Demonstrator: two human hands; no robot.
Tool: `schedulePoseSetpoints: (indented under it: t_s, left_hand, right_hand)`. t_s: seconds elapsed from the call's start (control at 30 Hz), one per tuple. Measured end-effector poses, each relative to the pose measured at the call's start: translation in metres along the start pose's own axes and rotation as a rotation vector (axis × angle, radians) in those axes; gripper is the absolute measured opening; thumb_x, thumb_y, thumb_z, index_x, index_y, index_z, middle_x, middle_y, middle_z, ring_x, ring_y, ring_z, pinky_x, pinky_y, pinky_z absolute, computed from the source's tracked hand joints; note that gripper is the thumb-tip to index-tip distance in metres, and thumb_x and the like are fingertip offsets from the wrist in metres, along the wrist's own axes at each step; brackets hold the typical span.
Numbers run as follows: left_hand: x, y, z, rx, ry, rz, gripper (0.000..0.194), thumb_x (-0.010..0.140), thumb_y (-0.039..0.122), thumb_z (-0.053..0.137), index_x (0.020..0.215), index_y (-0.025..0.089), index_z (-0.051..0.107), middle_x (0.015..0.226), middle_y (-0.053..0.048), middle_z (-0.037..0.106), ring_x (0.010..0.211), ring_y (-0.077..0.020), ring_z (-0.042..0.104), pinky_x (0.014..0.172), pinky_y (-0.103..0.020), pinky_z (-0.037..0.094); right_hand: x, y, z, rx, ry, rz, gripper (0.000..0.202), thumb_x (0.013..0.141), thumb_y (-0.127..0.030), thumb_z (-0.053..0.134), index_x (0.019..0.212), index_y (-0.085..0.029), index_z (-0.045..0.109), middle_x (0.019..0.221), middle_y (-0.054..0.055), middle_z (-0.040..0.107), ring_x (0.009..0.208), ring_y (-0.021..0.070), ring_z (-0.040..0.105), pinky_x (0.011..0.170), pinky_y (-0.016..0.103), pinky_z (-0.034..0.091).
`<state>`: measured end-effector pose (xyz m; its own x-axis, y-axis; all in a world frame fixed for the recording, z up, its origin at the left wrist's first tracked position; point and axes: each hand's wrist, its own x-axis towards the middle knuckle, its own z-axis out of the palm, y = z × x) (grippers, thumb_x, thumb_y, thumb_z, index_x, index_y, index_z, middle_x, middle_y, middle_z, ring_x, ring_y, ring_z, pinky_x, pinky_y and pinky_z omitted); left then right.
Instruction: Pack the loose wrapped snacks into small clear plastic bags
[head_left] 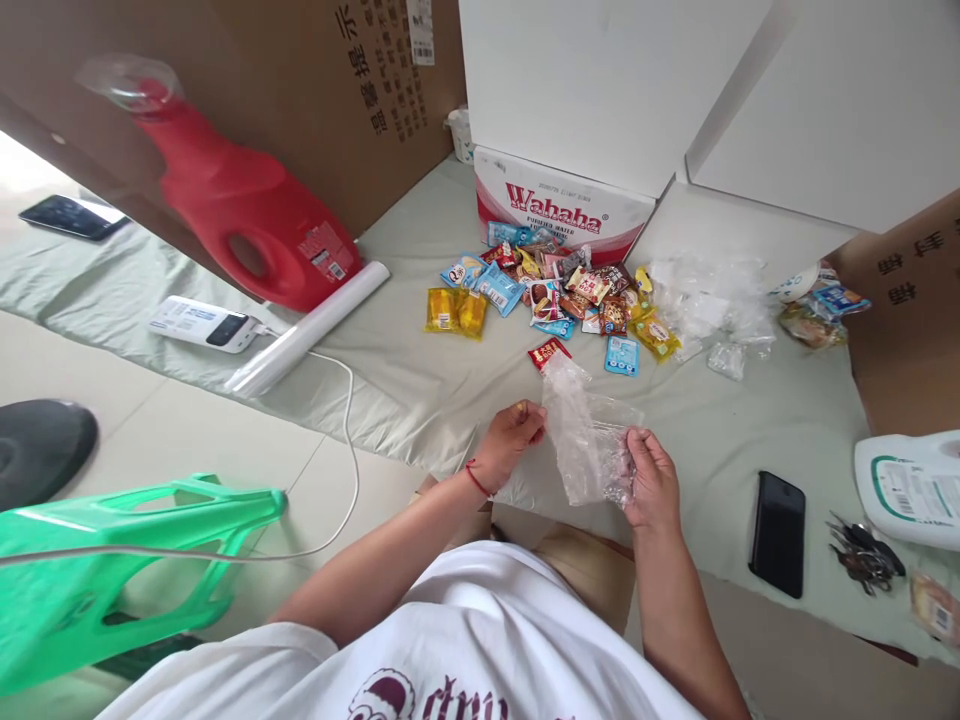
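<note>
A crumpled clear plastic bag [581, 440] hangs between my two hands over the front edge of the cloth-covered surface. My right hand [651, 475] is closed on its right side. At the bag's upper left edge, the fingers of my left hand [516, 435] are pinched together on the plastic. Just beyond the bag lies a red snack packet [547, 352], partly covered by it. Farther back, a pile of small wrapped snacks [570, 290] in several colours rests before the Wahaha carton [562, 205]. Yellow packets [455, 312] sit at the pile's left.
More clear bags [712, 300] lie right of the pile. A red jug [247, 210], a plastic roll [307, 330] and a power bank [206, 325] are at left. A black phone [778, 535], keys [866, 555] and a white bottle [911, 488] are at right. A green stool [150, 540] stands lower left.
</note>
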<state>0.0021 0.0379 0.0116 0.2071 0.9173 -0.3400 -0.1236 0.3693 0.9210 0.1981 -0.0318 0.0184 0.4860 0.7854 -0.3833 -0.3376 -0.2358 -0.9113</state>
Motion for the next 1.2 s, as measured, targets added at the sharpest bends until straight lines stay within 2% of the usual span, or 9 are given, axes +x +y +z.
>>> schedulePoseSetpoints:
  t_s: [0.13, 0.2, 0.3, 0.4, 0.53, 0.63, 0.87, 1.07, 1.2]
  left_hand:
    - [-0.003, 0.002, -0.008, 0.067, 0.274, 0.096, 0.031, 0.078, 0.048, 0.073, 0.076, 0.021, 0.057, 0.065, 0.005, 0.053, 0.06, -0.011, 0.044, 0.06, -0.025, 0.035]
    - [-0.011, 0.005, -0.003, 0.021, 0.135, 0.003, 0.04, 0.083, 0.058, 0.066, 0.073, 0.021, 0.056, 0.062, 0.004, 0.052, 0.055, -0.0104, 0.044, 0.056, -0.026, 0.033]
    - [-0.021, 0.011, 0.012, -0.056, -0.197, -0.345, 0.058, 0.082, 0.076, 0.057, 0.074, 0.019, 0.06, 0.065, -0.001, 0.06, 0.051, -0.0126, 0.053, 0.051, -0.027, 0.032]
    - [-0.024, 0.013, 0.027, -0.143, -0.365, -0.521, 0.059, 0.07, 0.074, 0.073, 0.08, 0.017, 0.064, 0.075, -0.003, 0.065, 0.061, -0.0147, 0.062, 0.055, -0.028, 0.042]
    - [-0.017, 0.006, 0.031, -0.269, -0.287, -0.429, 0.05, 0.052, 0.042, 0.096, 0.074, 0.016, 0.06, 0.076, 0.0, 0.065, 0.071, -0.0123, 0.063, 0.066, -0.027, 0.051]
    - [-0.011, 0.001, 0.022, -0.382, -0.125, -0.345, 0.047, 0.055, 0.035, 0.095, 0.074, 0.017, 0.057, 0.079, 0.0, 0.067, 0.076, -0.0136, 0.067, 0.069, -0.026, 0.052]
    - [0.001, 0.011, -0.01, -0.638, 0.038, -0.176, 0.035, 0.067, 0.024, 0.085, 0.073, 0.018, 0.051, 0.09, -0.004, 0.074, 0.083, -0.015, 0.072, 0.076, -0.028, 0.057]
    - [0.008, 0.022, -0.039, -0.59, -0.03, -0.197, 0.029, 0.069, 0.023, 0.084, 0.077, 0.018, 0.056, 0.078, 0.001, 0.068, 0.069, -0.0106, 0.067, 0.062, -0.022, 0.054]
    - [0.004, 0.01, -0.054, -0.362, 0.017, -0.186, 0.035, 0.066, 0.031, 0.089, 0.078, 0.017, 0.059, 0.074, 0.0, 0.067, 0.066, -0.0102, 0.065, 0.056, -0.019, 0.05]
  right_hand:
    - [-0.007, -0.002, 0.002, 0.067, 0.032, -0.025, 0.043, 0.073, -0.057, 0.085, 0.081, -0.022, 0.061, 0.08, -0.004, 0.061, 0.054, 0.0053, 0.041, 0.045, 0.018, 0.03]
    - [-0.012, -0.002, 0.005, 0.085, 0.013, -0.036, 0.042, 0.074, -0.057, 0.083, 0.083, -0.022, 0.061, 0.077, -0.005, 0.057, 0.053, 0.0049, 0.037, 0.044, 0.018, 0.029]
    - [-0.02, -0.004, 0.01, 0.082, -0.035, -0.073, 0.04, 0.077, -0.057, 0.081, 0.082, -0.022, 0.062, 0.074, -0.005, 0.052, 0.053, 0.0057, 0.035, 0.044, 0.019, 0.028]
    - [-0.026, -0.005, 0.013, 0.02, -0.088, -0.187, 0.036, 0.082, -0.055, 0.078, 0.08, -0.022, 0.064, 0.074, -0.003, 0.052, 0.06, 0.0081, 0.041, 0.051, 0.02, 0.035]
    - [-0.025, -0.004, 0.007, 0.021, 0.053, -0.391, 0.031, 0.084, -0.053, 0.077, 0.083, -0.023, 0.069, 0.084, -0.001, 0.06, 0.077, 0.0118, 0.053, 0.067, 0.023, 0.045]
    - [-0.019, 0.001, -0.007, 0.135, 0.186, -0.346, 0.032, 0.079, -0.05, 0.081, 0.086, -0.022, 0.067, 0.089, -0.002, 0.063, 0.076, 0.0105, 0.055, 0.066, 0.022, 0.045]
    - [-0.014, 0.016, -0.044, 0.067, 0.086, 0.056, 0.044, 0.061, -0.048, 0.092, 0.079, -0.019, 0.064, 0.08, -0.001, 0.065, 0.064, 0.0094, 0.054, 0.053, 0.021, 0.044]
    - [0.004, 0.0, -0.068, -0.081, 0.071, -0.007, 0.048, 0.065, -0.058, 0.087, 0.086, -0.021, 0.065, 0.088, 0.002, 0.067, 0.068, 0.0131, 0.059, 0.051, 0.023, 0.045]
    - [0.019, -0.01, -0.078, -0.51, 0.048, -0.151, 0.048, 0.076, -0.064, 0.074, 0.094, -0.019, 0.07, 0.085, 0.005, 0.065, 0.067, 0.016, 0.057, 0.053, 0.027, 0.047]
